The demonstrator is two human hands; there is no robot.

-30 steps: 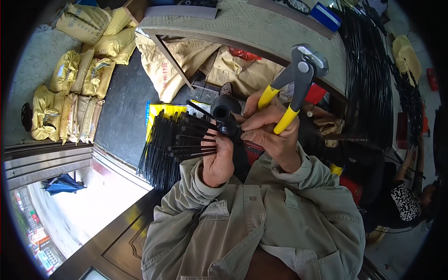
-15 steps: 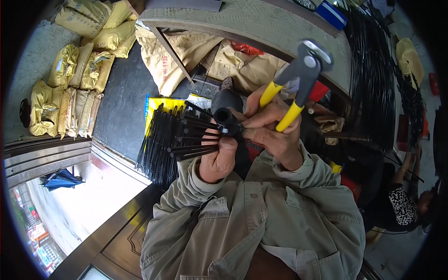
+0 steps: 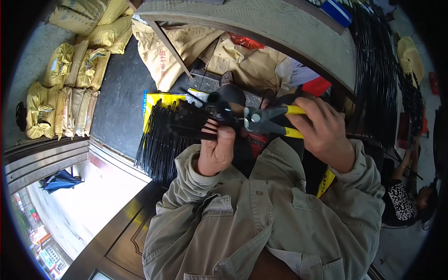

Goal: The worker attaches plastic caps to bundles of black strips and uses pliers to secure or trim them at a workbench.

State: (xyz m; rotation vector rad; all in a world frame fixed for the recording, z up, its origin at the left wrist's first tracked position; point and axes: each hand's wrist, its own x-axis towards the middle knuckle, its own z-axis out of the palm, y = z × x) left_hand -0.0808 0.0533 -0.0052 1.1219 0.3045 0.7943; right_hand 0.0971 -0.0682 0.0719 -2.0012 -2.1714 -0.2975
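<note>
My left hand (image 3: 217, 154) is closed around a black tubular piece (image 3: 217, 109) with several dark rods (image 3: 189, 123) fanning out to its left; motion blurs them. My right hand (image 3: 324, 133) grips the yellow handles of a pair of end-cutting pincers (image 3: 270, 120). The pincers lie sideways, their metal head against or very close to the right side of the black piece. Whether the jaws have closed on anything cannot be made out. A thick bundle of black rods (image 3: 156, 144) leans to the left of my left hand, over a yellow sack (image 3: 150, 105).
Filled yellow-tan sacks (image 3: 70, 93) are stacked at the left. A bench (image 3: 261, 25) spans the far side, with paper sacks (image 3: 163, 51) beneath it. Long black strands (image 3: 375, 79) hang at the right. Another person's patterned sleeve (image 3: 402, 203) shows at the right. A blue umbrella (image 3: 63, 179) lies outside.
My right hand has drawn back to the right from beside the black piece. The pincers, upright before with their head raised, now point left at the piece. My left hand stays on it.
</note>
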